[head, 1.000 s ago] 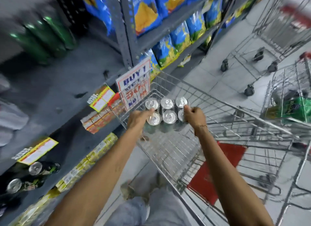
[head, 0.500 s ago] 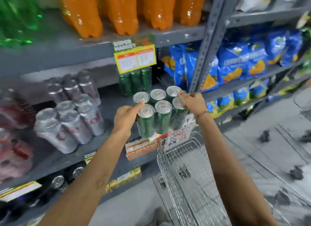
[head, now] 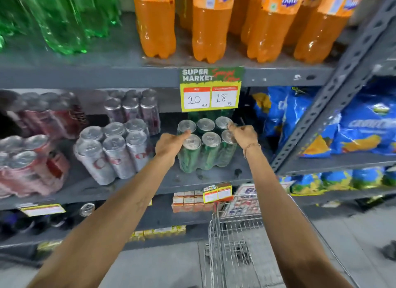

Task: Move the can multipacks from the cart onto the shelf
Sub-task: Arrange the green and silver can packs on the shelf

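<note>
Lifted from cart (head: 233, 234), green multipack (head: 205, 145) now rests on shelf (head: 214, 178).

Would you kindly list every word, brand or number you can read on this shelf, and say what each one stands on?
"SUPER MARKET": green top of the price sign hanging from the shelf edge.
"20" and "18": handwritten on that sign's two white boxes; the small red headings above them are blurred.
"FANTA", partly cut off: labels of the orange bottles.
Silver can multipack, blue snack bags, lower shelf tag: print too blurred to read.
</note>
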A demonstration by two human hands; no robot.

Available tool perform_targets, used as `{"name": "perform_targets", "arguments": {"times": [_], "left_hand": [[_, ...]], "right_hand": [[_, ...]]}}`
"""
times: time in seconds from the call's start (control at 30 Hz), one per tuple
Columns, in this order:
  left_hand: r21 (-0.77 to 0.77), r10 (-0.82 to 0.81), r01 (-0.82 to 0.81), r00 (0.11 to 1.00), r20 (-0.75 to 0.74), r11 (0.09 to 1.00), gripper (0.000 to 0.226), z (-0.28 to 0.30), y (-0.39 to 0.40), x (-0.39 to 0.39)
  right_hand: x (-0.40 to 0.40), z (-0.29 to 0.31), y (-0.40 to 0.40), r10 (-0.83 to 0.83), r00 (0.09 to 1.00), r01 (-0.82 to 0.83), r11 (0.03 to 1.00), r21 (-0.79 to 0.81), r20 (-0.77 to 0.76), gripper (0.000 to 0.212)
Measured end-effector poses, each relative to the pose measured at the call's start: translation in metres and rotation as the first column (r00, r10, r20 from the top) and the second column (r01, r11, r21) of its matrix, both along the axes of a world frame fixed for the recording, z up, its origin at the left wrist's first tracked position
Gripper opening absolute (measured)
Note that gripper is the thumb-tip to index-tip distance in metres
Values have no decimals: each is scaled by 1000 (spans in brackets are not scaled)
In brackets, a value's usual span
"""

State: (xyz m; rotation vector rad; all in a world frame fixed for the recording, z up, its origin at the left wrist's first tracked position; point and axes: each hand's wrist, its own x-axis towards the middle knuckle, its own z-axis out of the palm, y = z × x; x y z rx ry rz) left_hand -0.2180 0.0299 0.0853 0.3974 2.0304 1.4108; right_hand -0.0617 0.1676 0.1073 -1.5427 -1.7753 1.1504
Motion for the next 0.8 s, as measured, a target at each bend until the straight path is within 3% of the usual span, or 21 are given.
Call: {"name": "perform_targets", "arguments": {"times": [0.13, 0.37, 0.5, 0.6, 0.7, 0.73, 0.8], "left_hand": [[-76, 9, -14, 997, -72, 997, 60, -3, 3, 11], [-165, -40, 2, 973, -229, 986, 61, -12, 5, 15], [18, 190, -189, 974, -124, 982, 51, -32, -3, 20], [120, 110, -121, 989, 95, 985, 53, -39, 1, 45], [212, 106, -191, 928, 358, 958, 55, -39, 10, 61], [222, 100, -194, 921, 376, 956, 55, -38, 12, 61], [240, 69, -165, 928, 365, 957, 53, -37, 17, 60]], "right_hand": [[-1, -15, 14, 32, 999, -32, 999, -4, 27, 44], [7, -22, 19, 85, 996, -83, 995, 57, -17, 46], [16, -26, 11, -11, 978, 9, 1000, -13, -209, 46], [16, -44, -7, -4, 920, -135, 936, -326, -393, 72], [14, -110, 13, -35, 867, -207, 882, -423, -498, 113], [16, -120, 16, -47, 846, -218, 879, -425, -531, 111], [19, -105, 5, -85, 844, -185, 881, -437, -529, 85]]}}
